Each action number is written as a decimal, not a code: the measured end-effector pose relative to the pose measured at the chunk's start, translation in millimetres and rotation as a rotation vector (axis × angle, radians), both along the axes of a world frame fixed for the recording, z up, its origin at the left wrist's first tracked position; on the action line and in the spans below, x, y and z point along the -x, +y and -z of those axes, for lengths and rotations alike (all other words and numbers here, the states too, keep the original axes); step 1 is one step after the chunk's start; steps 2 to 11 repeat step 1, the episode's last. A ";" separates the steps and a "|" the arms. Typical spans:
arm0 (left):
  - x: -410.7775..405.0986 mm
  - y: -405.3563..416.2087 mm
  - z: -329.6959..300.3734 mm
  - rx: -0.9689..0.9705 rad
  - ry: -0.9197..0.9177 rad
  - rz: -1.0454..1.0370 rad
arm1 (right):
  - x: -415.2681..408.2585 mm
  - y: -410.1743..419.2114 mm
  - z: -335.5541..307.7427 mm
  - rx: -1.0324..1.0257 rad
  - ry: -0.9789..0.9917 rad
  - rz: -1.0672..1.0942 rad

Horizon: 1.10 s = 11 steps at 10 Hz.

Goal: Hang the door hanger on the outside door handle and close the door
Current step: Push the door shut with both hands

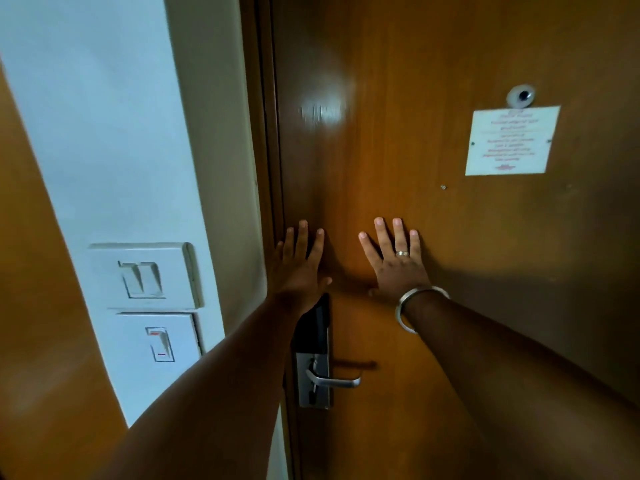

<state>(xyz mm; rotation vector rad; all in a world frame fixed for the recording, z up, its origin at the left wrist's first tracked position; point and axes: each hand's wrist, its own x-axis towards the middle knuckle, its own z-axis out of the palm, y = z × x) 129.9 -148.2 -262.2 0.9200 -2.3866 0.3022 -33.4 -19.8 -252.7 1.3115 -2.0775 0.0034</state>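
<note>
Two bare forearms reach up from the bottom of the view toward a brown wooden door (398,161). Between them, low on the door near its left edge, sits a metal lock plate (313,379) with a black upper panel, and a silver lever handle (334,380) sticks out from it to the right, level and with nothing hanging on it. The door hanger is nowhere visible in this view. Just above the lock plate, the left hand (299,268) lies flat against the door close to its edge, fingers (302,239) spread and straight, holding nothing. The right hand (396,263) is flat on the door beside it, a little apart, its fingers (399,235) also spread and empty; a ring (402,253) sits on one finger and a silver bangle (414,304) circles the wrist. The door's left edge meets the dark frame (266,150) with no gap that can be made out. To the left of the frame, on the pale wall (114,133), are two white switch plates, a double switch (143,277) above a single switch (161,344) with red marks. Higher on the door, up to the right, a white notice (512,140) with blurred red print is fixed, and a round peephole (521,95) sits just above it.
</note>
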 end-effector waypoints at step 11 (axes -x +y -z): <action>-12.5 11.4 3.1 -0.021 -0.013 0.028 | -13.7 20.1 -14.1 0.025 -0.029 -0.034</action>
